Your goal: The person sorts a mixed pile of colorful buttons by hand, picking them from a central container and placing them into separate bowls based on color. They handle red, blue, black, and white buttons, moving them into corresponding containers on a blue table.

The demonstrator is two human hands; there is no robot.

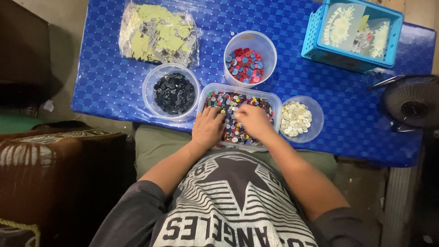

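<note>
Both hands rest in the tub (pixel 272 98) of mixed buttons (pixel 233 101) at table centre: left hand (pixel 208 126) with fingers together, right hand (pixel 253 120) curled, grip unclear. Black buttons (pixel 174 93) at 10 o'clock, red (pixel 245 65) at 12, white (pixel 296 119) at 3.

Grey short-sleeved shirt, white star print

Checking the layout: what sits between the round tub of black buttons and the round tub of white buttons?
In the head view, the clear rectangular tub of mixed buttons, with both hands, left and right, in it.
</note>
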